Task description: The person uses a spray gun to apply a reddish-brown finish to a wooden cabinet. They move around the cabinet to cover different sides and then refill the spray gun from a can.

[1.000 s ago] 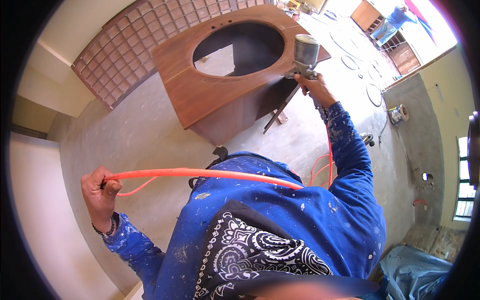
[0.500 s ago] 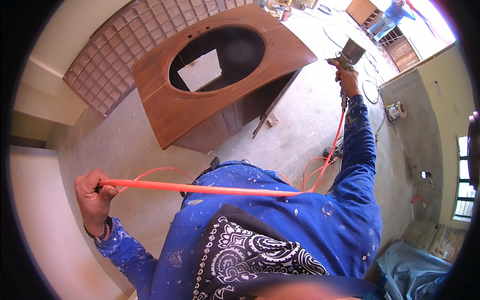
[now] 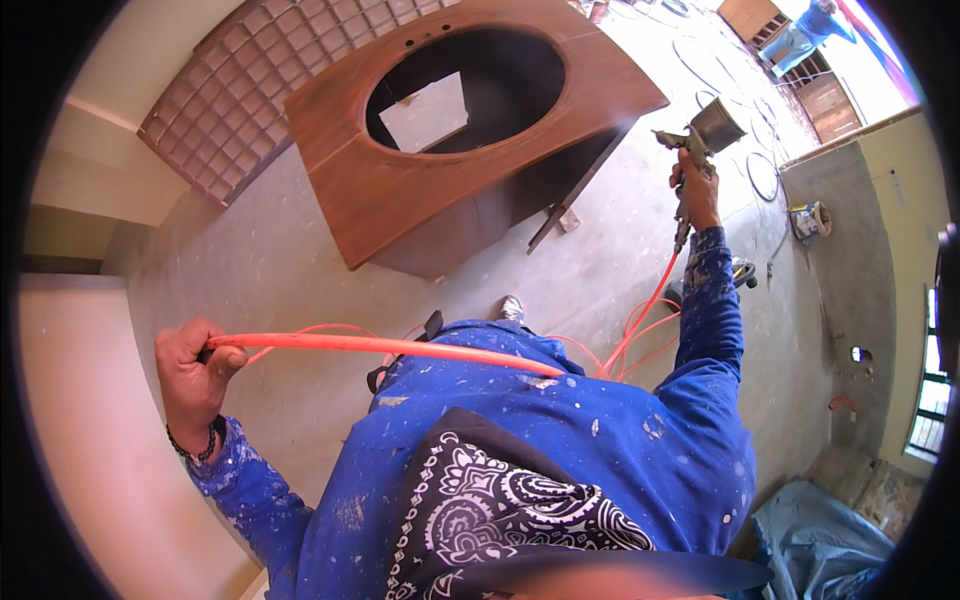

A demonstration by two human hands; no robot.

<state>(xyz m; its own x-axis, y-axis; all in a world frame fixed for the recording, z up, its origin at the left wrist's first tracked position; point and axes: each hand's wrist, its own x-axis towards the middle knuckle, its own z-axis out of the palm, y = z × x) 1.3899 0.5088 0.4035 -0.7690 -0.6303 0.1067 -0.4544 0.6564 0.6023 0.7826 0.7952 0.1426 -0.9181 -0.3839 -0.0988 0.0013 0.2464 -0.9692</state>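
Note:
My right hand (image 3: 697,190) is wrapped round the handle of a metal spray gun (image 3: 684,143), with its cup (image 3: 718,125) on top. The gun is held out ahead, right of a brown wooden cabinet (image 3: 340,190) whose top has a large oval cutout. An orange air hose (image 3: 400,347) runs from the gun's handle back past my body. Out to the left, my left hand (image 3: 195,365) is closed on a length of this hose, holding it across my front. Thin loops of hose hang behind it. The cabinet's door (image 3: 578,185) stands ajar toward the gun.
A lattice panel (image 3: 240,100) leans against the wall behind the cabinet. Hoses (image 3: 763,176) lie on the floor at the far right, near a paint bucket (image 3: 808,222). Blue plastic sheeting (image 3: 820,540) is heaped at lower right. Another person (image 3: 808,38) stands far off at the doorway.
The cabinet now appears lower-right to higher-right in view as I shift. My right hand has drawn the gun slightly back and tilted it. The hose across my front sags more.

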